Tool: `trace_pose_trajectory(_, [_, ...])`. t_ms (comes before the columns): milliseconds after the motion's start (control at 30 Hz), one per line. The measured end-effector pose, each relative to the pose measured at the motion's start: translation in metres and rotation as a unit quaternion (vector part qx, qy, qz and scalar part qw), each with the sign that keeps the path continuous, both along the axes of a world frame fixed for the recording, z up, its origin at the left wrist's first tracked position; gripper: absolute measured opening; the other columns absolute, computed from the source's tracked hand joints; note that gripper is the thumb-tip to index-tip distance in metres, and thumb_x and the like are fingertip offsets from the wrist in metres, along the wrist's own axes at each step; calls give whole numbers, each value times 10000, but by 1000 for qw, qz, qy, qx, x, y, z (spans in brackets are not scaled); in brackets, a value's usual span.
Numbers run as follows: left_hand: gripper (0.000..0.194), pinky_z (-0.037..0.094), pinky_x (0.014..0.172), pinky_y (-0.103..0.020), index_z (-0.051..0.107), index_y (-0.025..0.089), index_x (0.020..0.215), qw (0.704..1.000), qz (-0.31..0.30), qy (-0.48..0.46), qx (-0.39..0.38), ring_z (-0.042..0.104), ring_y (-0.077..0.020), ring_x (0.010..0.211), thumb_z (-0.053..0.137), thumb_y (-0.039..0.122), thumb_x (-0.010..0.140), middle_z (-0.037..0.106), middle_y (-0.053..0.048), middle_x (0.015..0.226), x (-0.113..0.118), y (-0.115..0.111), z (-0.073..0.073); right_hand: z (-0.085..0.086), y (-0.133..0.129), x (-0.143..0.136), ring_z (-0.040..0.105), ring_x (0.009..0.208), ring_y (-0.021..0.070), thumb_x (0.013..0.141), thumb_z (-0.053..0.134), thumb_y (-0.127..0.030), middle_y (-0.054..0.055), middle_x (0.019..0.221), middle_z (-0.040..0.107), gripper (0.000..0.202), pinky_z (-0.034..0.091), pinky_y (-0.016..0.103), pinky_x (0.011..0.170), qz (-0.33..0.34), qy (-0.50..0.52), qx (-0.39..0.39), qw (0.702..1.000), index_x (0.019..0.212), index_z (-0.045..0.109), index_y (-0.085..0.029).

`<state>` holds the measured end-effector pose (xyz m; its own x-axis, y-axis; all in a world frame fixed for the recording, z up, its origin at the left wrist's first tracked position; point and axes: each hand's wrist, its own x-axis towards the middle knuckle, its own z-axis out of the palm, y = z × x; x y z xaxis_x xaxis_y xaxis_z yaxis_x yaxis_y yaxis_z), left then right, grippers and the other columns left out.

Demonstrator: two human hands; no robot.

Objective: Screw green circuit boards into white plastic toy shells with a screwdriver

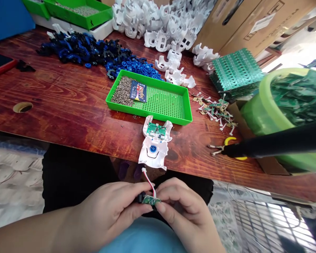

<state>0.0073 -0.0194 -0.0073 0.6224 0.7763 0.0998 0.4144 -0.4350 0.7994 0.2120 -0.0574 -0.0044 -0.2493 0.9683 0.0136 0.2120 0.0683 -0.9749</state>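
1. Head view, the only one we've got: we see the left hand point(116, 202) pinching one end of a small circuit board point(150, 200), right by a black part point(140, 197), between thumb and fingers. Grip's narrow and closed on it.
2. The right hand point(185, 205) has the opposite end, also pinched tight. We figure two-ended holding keeps such a tiny piece from twisting.
3. That board sits off the table point(76, 116), low over the lap, probably so we can look straight down at it. Its red-and-white cable point(150, 182) sticks up between the hands, loose plug pointing away, which looks handy for keeping it clear of the fingers.
4. Two white shells point(162, 154) lie open side up by the table edge, the farther one with a green board point(156, 130) inside. Open side up, we can see into both.
5. Just beyond them, a green tray point(171, 105) corrals screws point(122, 89), presumably so they don't roll off. Pliers point(218, 149) lie to the right, within reach we'd guess.
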Motion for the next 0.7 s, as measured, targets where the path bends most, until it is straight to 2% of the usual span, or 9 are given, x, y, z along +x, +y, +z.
trace_pose_trajectory(167, [288,519,771,-122,647,240,1115,982,7,-15,-188,700,-121,869,531,339,871,753,26,952,1,2,5,5,-2,-6,607,750,104,825,601,-144,28,813,622,76,497,192,650,-24,3,-22,999,825,653,-200])
trace_pose_trajectory(300, [311,531,814,-176,602,294,1187,940,6,-67,-334,676,-135,920,505,345,895,727,52,947,1,3,4,9,-1,-11,599,728,94,817,599,-140,31,790,622,68,484,169,620,-38,-1,-14,999,810,653,-182])
trace_pose_trajectory(433, [269,529,806,-173,640,323,1125,891,6,-119,-437,663,-126,915,530,367,884,713,66,959,2,4,4,9,0,-12,588,706,94,802,605,-138,31,764,612,58,480,171,607,-45,4,-22,999,775,647,-167])
trace_pose_trajectory(533, [244,528,774,-173,662,289,1065,880,14,-114,-461,662,-122,877,531,379,879,706,48,950,3,7,6,6,0,-11,580,692,89,804,618,-167,25,759,609,48,474,172,598,-44,13,-49,998,771,653,-172])
trace_pose_trajectory(700, [284,500,640,-195,629,189,885,911,11,-16,-411,648,-124,704,477,428,883,657,13,786,4,10,10,2,-1,-10,577,683,98,797,633,-189,16,757,608,36,463,203,600,-61,18,-64,996,781,666,-190])
